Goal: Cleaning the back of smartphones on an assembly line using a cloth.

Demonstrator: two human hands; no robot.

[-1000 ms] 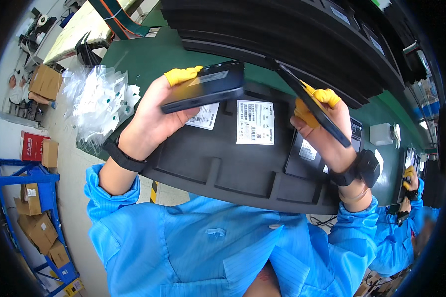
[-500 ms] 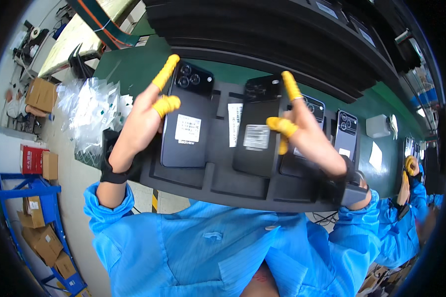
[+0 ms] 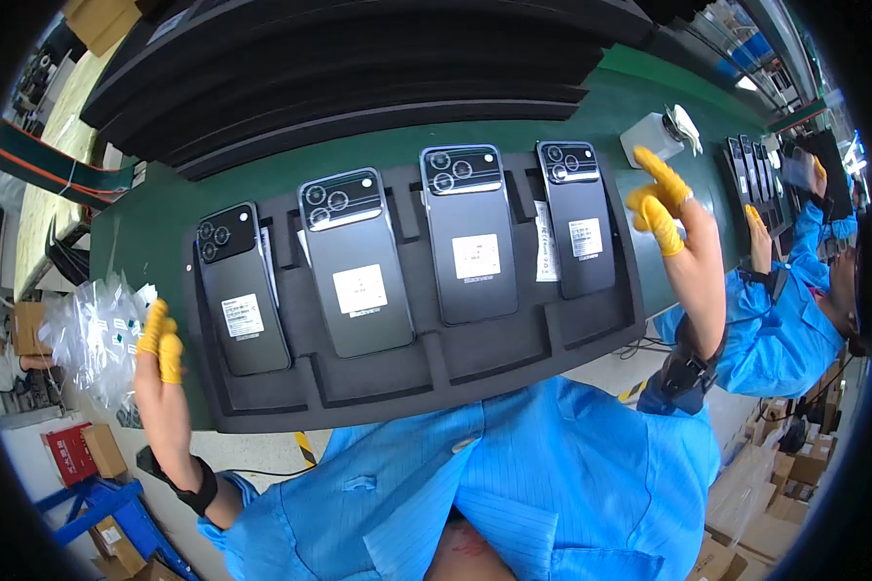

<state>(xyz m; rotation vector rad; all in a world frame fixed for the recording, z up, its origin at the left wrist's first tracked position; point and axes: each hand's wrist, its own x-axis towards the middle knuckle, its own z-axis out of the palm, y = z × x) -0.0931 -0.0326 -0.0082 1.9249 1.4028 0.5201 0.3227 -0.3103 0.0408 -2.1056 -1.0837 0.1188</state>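
Note:
A black foam tray [image 3: 494, 360] holds several dark phones lying back side up, each with a white label. They run from the left phone [image 3: 242, 290], past two middle phones [image 3: 357, 247] [image 3: 467, 218], to the right phone [image 3: 581, 208]. Printed white strips [image 3: 546, 254] show beside some of them. Yellow finger covers are on both my hands. By the tray's left edge, my left hand [image 3: 162, 382] is empty with its fingers stretched out. My right hand [image 3: 696, 257] is off the tray's right end, fingers apart, holding nothing, near a white bottle [image 3: 646, 138].
Stacked black trays [image 3: 358, 87] stand along the back of the green table [image 3: 513, 131]. Clear plastic bags [image 3: 92, 334] lie at the left. At the right, a co-worker in a blue sleeve [image 3: 794, 252] works over another phone tray [image 3: 775, 218].
My hands have left the phones and spread to either side of the tray. The view has swung, so the whole row of phones now shows.

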